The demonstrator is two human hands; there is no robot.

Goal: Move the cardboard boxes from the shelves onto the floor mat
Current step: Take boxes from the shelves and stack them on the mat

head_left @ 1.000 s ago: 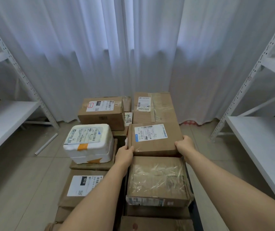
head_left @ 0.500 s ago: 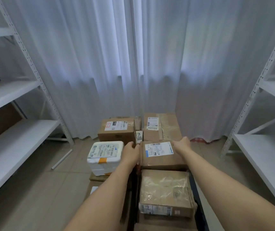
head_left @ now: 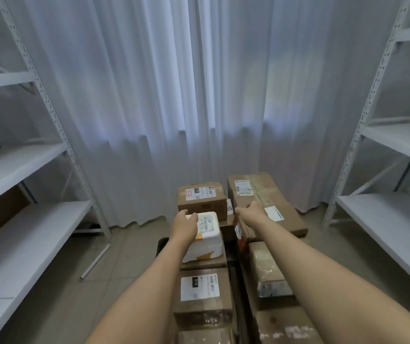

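Two bare arms reach out over a crowd of parcels on the floor, and both hands are down among them. The left hand [head_left: 185, 223] lies on top of the white foam box [head_left: 206, 238], fingers curved over its far left corner; whether it truly grips I cannot tell. The right hand [head_left: 250, 212] rests on the near left corner of the flat cardboard box [head_left: 273, 219] with the blue-edged label, fingers bent over its edge, and how firm that hold is cannot be made out either. That flat box sits in the right-hand row, on top of other cartons, with a taller taped box [head_left: 251, 188] just beyond it against the white curtain [head_left: 199, 95]. Far left of that stands a small labelled carton [head_left: 201, 201], just behind the foam box. Nearer, a box with a large white label [head_left: 202, 292] sits in the left row and a plastic-wrapped box [head_left: 269, 271] in the right, on the dark floor mat [head_left: 161, 245]. White metal shelves [head_left: 12, 219] line both walls.
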